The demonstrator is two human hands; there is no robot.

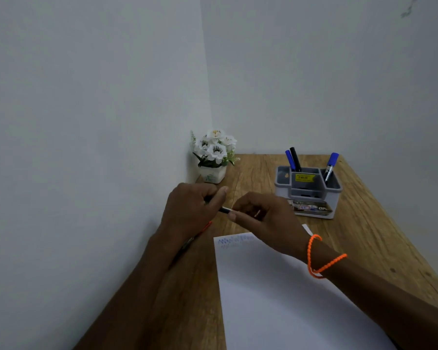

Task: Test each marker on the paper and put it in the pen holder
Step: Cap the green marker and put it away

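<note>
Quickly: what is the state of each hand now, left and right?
Left hand: closed on the marker.
Right hand: closed on the other end of the same marker; whether it grips the cap cannot be told.

Pen holder behind paper; flowerpot left of holder.

Dim, flat, cool light, no hard shadows or glare. Soft overall; motion blur on both hands just left of the pen holder. Holder label text unreadable. Wide-angle bend: table edges right of holder splay outward.
</note>
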